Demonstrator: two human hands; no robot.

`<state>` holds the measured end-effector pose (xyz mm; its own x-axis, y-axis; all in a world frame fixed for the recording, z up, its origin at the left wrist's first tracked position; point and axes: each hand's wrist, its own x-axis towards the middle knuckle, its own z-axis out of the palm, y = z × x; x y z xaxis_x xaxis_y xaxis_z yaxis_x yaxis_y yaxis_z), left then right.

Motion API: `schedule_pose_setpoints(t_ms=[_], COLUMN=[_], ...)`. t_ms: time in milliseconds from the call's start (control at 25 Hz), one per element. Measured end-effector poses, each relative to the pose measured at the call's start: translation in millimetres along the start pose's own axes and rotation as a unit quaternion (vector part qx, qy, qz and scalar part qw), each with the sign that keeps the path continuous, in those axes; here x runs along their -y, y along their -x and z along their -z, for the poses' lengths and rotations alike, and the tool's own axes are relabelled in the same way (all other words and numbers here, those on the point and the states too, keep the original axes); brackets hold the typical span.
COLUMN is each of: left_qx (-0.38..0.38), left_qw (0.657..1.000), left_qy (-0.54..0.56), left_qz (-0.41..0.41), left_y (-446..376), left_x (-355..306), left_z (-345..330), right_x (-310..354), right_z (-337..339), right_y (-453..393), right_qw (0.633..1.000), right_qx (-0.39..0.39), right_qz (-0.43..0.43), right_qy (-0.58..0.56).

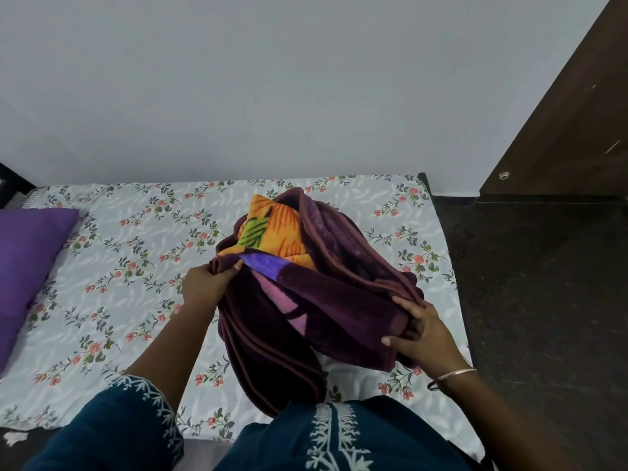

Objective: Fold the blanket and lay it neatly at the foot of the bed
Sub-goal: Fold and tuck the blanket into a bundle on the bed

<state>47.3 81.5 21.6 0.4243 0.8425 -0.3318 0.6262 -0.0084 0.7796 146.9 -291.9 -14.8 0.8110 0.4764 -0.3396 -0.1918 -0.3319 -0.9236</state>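
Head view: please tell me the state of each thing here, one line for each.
Dark purple plush blanket: partly folded, bunched in layers, held up off the bed.
Left hand: grips one blanket edge.
Right hand: grips the other end.
Purple pillow: lying on the bed.
Floral bedsheet: spread over the bed, lightly wrinkled.

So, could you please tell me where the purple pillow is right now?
In the head view, the purple pillow lies at the far left edge on the floral bedsheet, well left of the blanket that both hands hold.
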Motion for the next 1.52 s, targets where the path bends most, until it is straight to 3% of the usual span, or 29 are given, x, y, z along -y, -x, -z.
schedule_pose_setpoints(t_ms=[160, 240, 320, 400, 440, 480, 520, 600, 680, 760, 840, 920, 1040, 1160, 1320, 1520], left_qx=[0.014, 0.037, 0.059, 0.084, 0.099, 0.114, 0.127, 0.139, 0.145, 0.183, 0.241, 0.245, 0.208, 0.159, 0.149, 0.197], left_qw=[1.000, 0.999, 0.996, 0.990, 0.985, 0.979, 0.974, 0.965, 0.941, 0.898, 0.849, 0.826, 0.821, 0.821, 0.822, 0.755], left_qy=[-0.014, -0.025, -0.043, -0.075, -0.092, -0.109, -0.125, -0.164, -0.246, -0.319, -0.371, -0.398, -0.424, -0.449, -0.463, -0.531], left_qz=[-0.007, -0.021, -0.047, -0.084, -0.105, -0.126, -0.139, -0.150, -0.180, -0.242, -0.288, -0.314, -0.321, -0.315, -0.295, -0.331], left_y=[9, 16, 24, 28, 30, 32, 34, 35, 39, 46, 59, 67, 63, 39, 12, 43], left_x=[4, 7, 10, 14, 14, 15, 16, 23, 29, 33, 32, 33, 32, 21, 7, -3], left_z=[1, 1, 3, 6, 9, 11, 12, 12, 8, -7, -27, -46, -58, -49, -48, -106], right_x=[-7, -3, 9, 21, 30, 40, 52, 70, 74, 62, 46, 43, 45, 31, 13, -5], right_z=[-16, -20, -12, 9, 22, 36, 47, 56, 44, 21, -3, -20, -21, 13, 59, 78], right_y=[-6, -8, -11, -24, -31, -37, -37, -31, -20, -14, -8, -4, 2, 5, 27, 53], right_qw=[0.966, 0.931, 0.873, 0.794, 0.772, 0.775, 0.803, 0.887, 0.946, 0.990, 0.988, 0.973, 0.945, 0.894, 0.886, 0.885], right_qx=[-0.070, -0.027, 0.004, -0.047, -0.075, -0.090, -0.093, -0.099, -0.097, -0.004, 0.105, 0.187, 0.280, 0.360, 0.342, 0.364], right_qz=[0.010, 0.059, 0.119, 0.195, 0.221, 0.240, 0.251, 0.228, 0.165, 0.040, -0.025, -0.022, -0.020, -0.054, -0.131, -0.131], right_qy=[0.248, 0.359, 0.472, 0.574, 0.591, 0.578, 0.533, 0.389, 0.263, 0.138, 0.111, 0.132, 0.168, 0.260, 0.283, 0.259])
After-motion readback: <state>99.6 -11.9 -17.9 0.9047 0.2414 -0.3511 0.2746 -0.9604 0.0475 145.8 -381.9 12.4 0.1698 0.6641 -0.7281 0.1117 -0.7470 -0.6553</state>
